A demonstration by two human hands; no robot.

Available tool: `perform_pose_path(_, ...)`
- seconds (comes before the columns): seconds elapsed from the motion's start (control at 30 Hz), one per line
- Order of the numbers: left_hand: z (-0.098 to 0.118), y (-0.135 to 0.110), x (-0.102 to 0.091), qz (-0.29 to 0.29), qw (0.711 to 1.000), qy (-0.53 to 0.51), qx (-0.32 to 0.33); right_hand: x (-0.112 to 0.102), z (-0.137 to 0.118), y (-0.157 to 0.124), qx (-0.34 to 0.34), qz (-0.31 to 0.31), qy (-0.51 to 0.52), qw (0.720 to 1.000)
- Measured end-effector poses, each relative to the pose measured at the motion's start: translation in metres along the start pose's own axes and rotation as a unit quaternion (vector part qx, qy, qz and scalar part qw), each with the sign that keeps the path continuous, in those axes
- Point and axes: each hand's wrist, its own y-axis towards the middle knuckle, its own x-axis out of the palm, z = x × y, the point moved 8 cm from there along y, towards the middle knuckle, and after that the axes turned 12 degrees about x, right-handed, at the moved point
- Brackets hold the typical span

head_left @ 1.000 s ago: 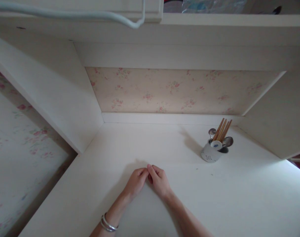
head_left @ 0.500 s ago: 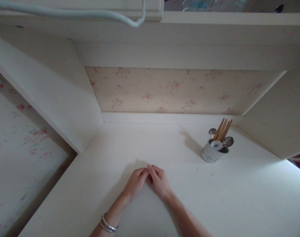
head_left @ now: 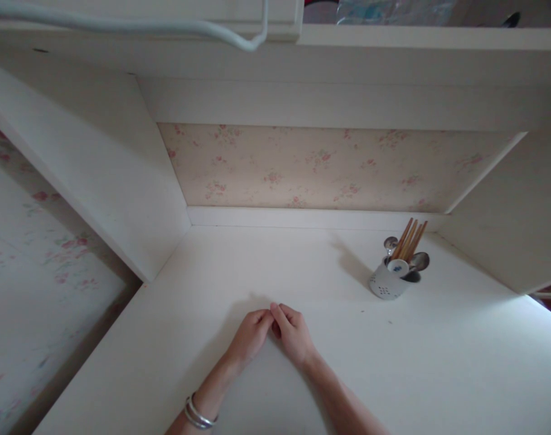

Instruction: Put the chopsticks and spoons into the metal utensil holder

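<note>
My left hand [head_left: 251,333] and my right hand [head_left: 293,333] rest together on the white tabletop [head_left: 275,260], both closed with curled fingers. Their thumbs and forefingers meet in the middle, and no object shows in either of them. Two silver bangles [head_left: 198,413] circle my left wrist. Off to the right of my hands stands a white perforated utensil holder [head_left: 386,283]. In it are wooden chopsticks [head_left: 408,239], metal spoons [head_left: 419,261] and a white piece with a blue mark [head_left: 398,267], perhaps a china spoon.
White side panels [head_left: 98,157] enclose the tabletop, and a floral-papered wall [head_left: 302,166] closes the back. Overhead runs a white shelf [head_left: 348,60] with plastic-wrapped things [head_left: 393,12] on it. A pale curved bar [head_left: 167,25] hangs at the upper left.
My hands keep the same clasped position. Only the camera view has shifted very slightly.
</note>
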Motion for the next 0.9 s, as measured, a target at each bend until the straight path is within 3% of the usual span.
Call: perform_pose_path(0.9, -0.0004, -0.0001, -0.0012, 0.003, 1.000, 0.012, -0.004, -0.0012, -0.0034, -0.0022, -0.010, 0.004, 0.000, 1.000)
